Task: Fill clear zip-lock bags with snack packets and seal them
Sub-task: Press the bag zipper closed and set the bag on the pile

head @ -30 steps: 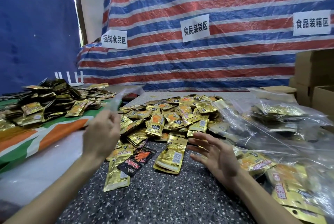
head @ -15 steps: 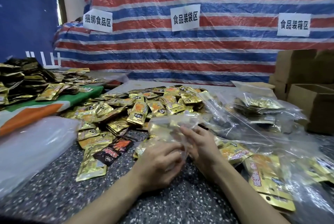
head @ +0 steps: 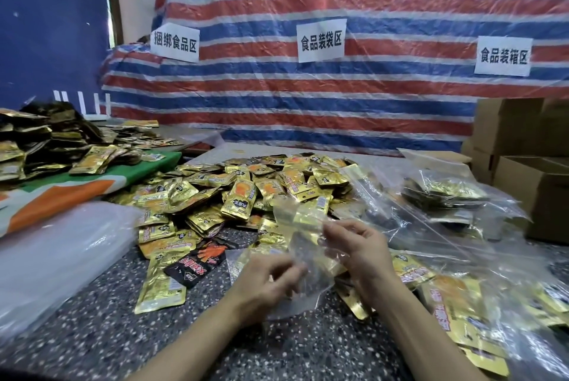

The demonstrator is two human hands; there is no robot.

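Note:
An empty clear zip-lock bag [head: 303,243] is held up over the speckled table [head: 154,343] in front of me. My left hand [head: 264,285] pinches its lower left part with curled fingers. My right hand [head: 357,249] grips its right edge near the top. Behind the bag lies a big heap of gold snack packets [head: 246,193]. One black and red packet [head: 200,260] lies at the heap's near edge.
Filled clear bags [head: 446,199] lie piled at the right, with more gold packets [head: 455,303] under plastic. A stack of empty clear bags [head: 55,257] is at the left. Cardboard boxes [head: 532,193] stand at the far right. A second packet heap [head: 46,143] lies far left.
My left hand brought the clear bag from the left to the middle. Both hands now hold it, lifted and spread a little wider than half a second ago.

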